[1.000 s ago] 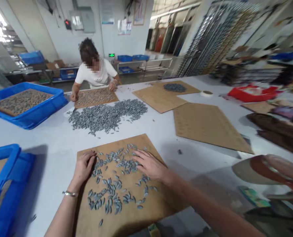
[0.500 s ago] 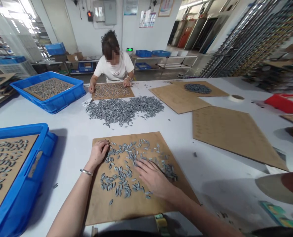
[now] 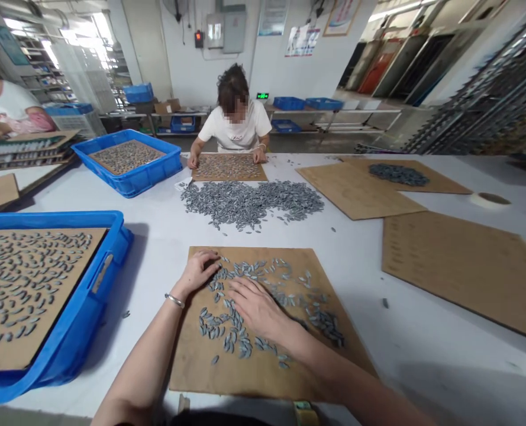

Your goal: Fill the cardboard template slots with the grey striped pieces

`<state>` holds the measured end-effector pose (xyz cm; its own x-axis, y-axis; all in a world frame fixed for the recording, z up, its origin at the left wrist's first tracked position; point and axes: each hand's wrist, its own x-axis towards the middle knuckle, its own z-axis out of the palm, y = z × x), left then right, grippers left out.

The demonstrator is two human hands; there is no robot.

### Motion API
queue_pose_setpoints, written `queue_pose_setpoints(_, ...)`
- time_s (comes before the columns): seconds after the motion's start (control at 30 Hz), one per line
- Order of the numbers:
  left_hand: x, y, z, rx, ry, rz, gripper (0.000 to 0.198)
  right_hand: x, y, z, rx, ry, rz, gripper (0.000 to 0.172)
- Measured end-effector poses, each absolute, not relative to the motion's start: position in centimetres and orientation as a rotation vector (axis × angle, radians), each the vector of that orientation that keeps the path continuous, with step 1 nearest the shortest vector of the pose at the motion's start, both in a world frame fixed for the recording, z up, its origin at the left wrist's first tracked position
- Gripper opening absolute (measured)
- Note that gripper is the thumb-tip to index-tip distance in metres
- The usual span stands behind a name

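Two hands rest on a brown board point(image 3: 245, 378) on the worktop point(image 3: 156, 236). Left hand point(image 3: 198, 269) is palm down with fingers loosely bent, gripping nothing, at the board's far left corner. Right hand point(image 3: 256, 305) is spread flat over the grey pieces point(image 3: 227, 332) scattered on the board. Bigger pile point(image 3: 249, 204) lies beyond, blue crate point(image 3: 89, 313) to the left.

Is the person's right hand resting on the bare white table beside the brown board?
No, the right hand lies flat and spread on the brown board itself, among the scattered grey pieces.
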<state>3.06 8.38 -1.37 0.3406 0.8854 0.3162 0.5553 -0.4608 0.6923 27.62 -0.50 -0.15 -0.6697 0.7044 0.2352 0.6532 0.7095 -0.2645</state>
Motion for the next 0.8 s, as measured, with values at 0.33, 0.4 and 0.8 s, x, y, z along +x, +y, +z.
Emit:
queue_pose_setpoints(0.33, 2.0, 9.0, -1.7, 1.913, 1.218, 1.018, 0.033, 24.0, 6.0, 0.1, -1.035, -2.66, 0.221, 0.043)
queue_pose_setpoints(0.4, 2.0, 9.0, -1.8, 1.924, 1.216, 1.017, 0.033, 25.3, 5.6, 0.0, -1.074, -2.631, 0.208, 0.044)
queue_pose_setpoints(0.8, 2.1, 9.4, -1.4, 2.063, 1.282, 0.953, 0.034, 39.0, 1.1, -2.9, -1.506, -2.39, 0.022, 0.044)
